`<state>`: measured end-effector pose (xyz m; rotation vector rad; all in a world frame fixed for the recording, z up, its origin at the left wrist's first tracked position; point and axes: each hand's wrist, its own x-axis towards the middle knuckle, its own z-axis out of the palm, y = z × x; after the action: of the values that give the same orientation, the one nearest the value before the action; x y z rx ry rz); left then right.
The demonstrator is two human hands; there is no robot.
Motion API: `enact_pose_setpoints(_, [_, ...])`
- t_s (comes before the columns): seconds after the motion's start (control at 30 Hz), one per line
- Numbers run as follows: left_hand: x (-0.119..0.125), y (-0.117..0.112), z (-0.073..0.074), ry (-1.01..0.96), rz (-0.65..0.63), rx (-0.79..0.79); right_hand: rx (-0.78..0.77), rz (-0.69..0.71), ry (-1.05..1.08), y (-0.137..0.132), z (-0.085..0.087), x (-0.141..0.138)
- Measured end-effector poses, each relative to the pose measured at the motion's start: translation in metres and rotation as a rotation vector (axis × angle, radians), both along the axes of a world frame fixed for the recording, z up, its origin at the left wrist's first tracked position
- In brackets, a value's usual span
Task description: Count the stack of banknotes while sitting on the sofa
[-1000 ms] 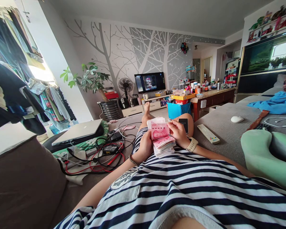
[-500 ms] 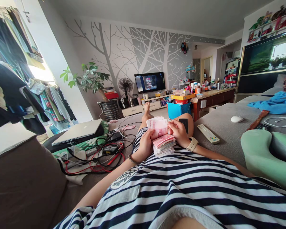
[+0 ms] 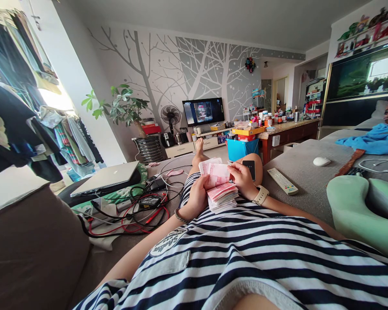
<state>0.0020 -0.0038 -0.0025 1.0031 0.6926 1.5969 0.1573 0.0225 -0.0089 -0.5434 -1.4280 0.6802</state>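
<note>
I lie back on a grey sofa in a striped shirt. My left hand [image 3: 198, 194] grips a thick stack of pink banknotes [image 3: 220, 189] resting on my lap. My right hand [image 3: 243, 177], with a watch on its wrist, pinches the top notes and bends them up and away from the stack. A dark phone [image 3: 249, 169] rests on my raised knee just behind the right hand.
A white remote [image 3: 282, 181], a white mouse [image 3: 321, 161] and a green cushion [image 3: 358, 211] lie on the sofa to my right. A closed laptop [image 3: 107, 177] and tangled cables [image 3: 139, 209] lie to my left. A TV [image 3: 203, 111], fan and cluttered desk stand across the room.
My right hand has flipped notes up from the stack; the printed pink face seen a second ago is now folded back, showing paler backs. The left hand has held still.
</note>
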Motion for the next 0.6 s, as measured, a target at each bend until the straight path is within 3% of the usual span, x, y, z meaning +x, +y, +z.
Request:
enact_pose_setpoints(0.17, [-0.0021,0.005,-0.0021,0.034,0.155,-0.087,0.008,0.019,-0.01,-0.0029,0.0014,-0.0001])
enact_pose_setpoints(0.43, [-0.003,0.0079,-0.006,0.025,0.084,-0.036,0.022,0.037,-0.014,-0.0031,0.0007,0.0009])
enact_pose_setpoints(0.6, [-0.0004,0.0021,-0.0019,0.046,0.113,-0.056,0.016,0.04,-0.021,-0.0026,0.0001,0.0009])
